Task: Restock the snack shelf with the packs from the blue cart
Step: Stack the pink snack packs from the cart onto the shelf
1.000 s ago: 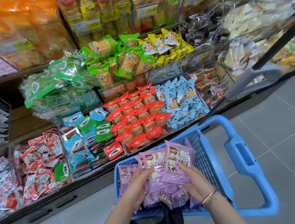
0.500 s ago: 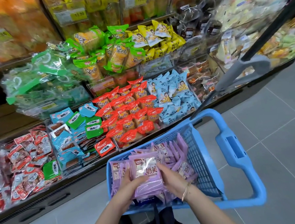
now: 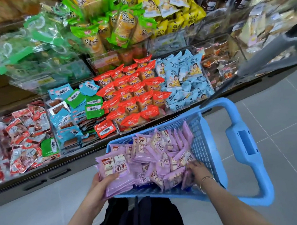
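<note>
Grip on the left side is plain from my feed: the left hand (image 3: 99, 187) holds a stack of purple packs (image 3: 119, 168), thumb laid across the top pack and the other fingers curled beneath it, at the lower centre of the frame. That stack sits over the near left corner of the blue cart (image 3: 208, 143), partly overhanging its rim. Lower right of centre, the right hand (image 3: 197, 169) reaches down into the loose purple packs (image 3: 162, 146) heaped in the cart; its fingertips are buried among the wrappers, so I cannot tell whether it has hold of one or only touches them. A thin bracelet (image 3: 207, 178) circles that wrist. The loose packs fill the left and middle of the cart, some flat and some standing on edge, while the mesh wall on the right side shows bare. The cart's thick handle (image 3: 242, 144) loops out toward the right edge of the frame, over a grey tiled floor (image 3: 278, 120). Just beyond the cart stands the snack shelf (image 3: 73, 160): red packs (image 3: 134, 95) in neat rows at centre, pale blue packs (image 3: 185, 77) beside them on the right, green packs (image 3: 119, 25) and yellow packs (image 3: 171, 9) on the tier above. The far corners of the frame are blurred.
</note>
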